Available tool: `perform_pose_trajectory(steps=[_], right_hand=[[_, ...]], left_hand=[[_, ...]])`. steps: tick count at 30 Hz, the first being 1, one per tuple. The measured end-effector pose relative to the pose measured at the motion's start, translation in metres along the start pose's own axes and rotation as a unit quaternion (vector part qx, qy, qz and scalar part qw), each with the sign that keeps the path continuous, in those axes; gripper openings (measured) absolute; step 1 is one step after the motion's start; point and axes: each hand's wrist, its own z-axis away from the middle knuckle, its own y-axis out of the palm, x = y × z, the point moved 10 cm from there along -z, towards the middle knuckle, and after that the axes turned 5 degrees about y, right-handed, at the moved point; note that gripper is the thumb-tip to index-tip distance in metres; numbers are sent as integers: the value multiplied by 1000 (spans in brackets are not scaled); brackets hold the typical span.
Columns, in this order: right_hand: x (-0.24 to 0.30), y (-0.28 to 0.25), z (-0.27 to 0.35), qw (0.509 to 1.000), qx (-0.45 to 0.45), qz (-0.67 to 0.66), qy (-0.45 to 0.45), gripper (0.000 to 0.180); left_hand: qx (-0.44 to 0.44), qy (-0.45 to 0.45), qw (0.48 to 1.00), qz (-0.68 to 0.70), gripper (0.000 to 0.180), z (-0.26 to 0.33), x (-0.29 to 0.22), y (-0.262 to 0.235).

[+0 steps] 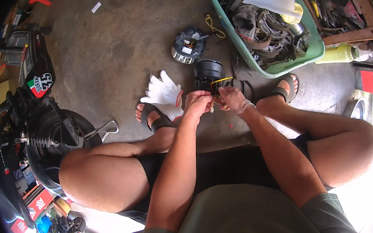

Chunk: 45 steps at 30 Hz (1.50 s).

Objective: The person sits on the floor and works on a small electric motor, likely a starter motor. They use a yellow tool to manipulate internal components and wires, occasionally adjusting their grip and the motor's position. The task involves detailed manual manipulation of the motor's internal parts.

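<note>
Seated low with knees apart, I have both hands together between my feet. My left hand (198, 103) and my right hand (232, 99) pinch a small bundle of wires, with a yellow wire (221, 80) looping up to a black round housing (209, 73) on the concrete floor just beyond. The wire ends are hidden between my fingers. A second round part with a chrome rim (187, 45) lies farther out. A pair of white work gloves (163, 93) rests beside my left foot.
A green plastic tub (235, 34) of greasy parts and rags stands at the upper right, next to a rusty tool tray (355, 35). A yellow spray can (339, 54) lies below it. A motorcycle wheel and fork (52, 134) stand at my left.
</note>
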Motion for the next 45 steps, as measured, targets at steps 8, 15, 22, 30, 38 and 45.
perform_pose_trajectory(steps=[8,15,22,30,38,45], right_hand=[[34,15,8,855,-66,441,-266,17],[36,15,13,818,-84,500,-272,24],[32,11,15,789,-116,534,-281,26],[11,-14,-3,918,-152,329,-160,42],[12,-14,3,947,-139,276,-85,45],[26,9,12,834,-92,487,-242,26]], left_hand=[[4,-17,1000,-7,16,-8,8,1],[10,-19,1000,13,15,-16,15,8],[80,-57,985,139,13,-8,10,20],[82,-46,995,-23,13,-3,-4,20],[-17,137,979,-148,21,-19,-11,5],[-101,176,931,-304,14,-4,-36,7]])
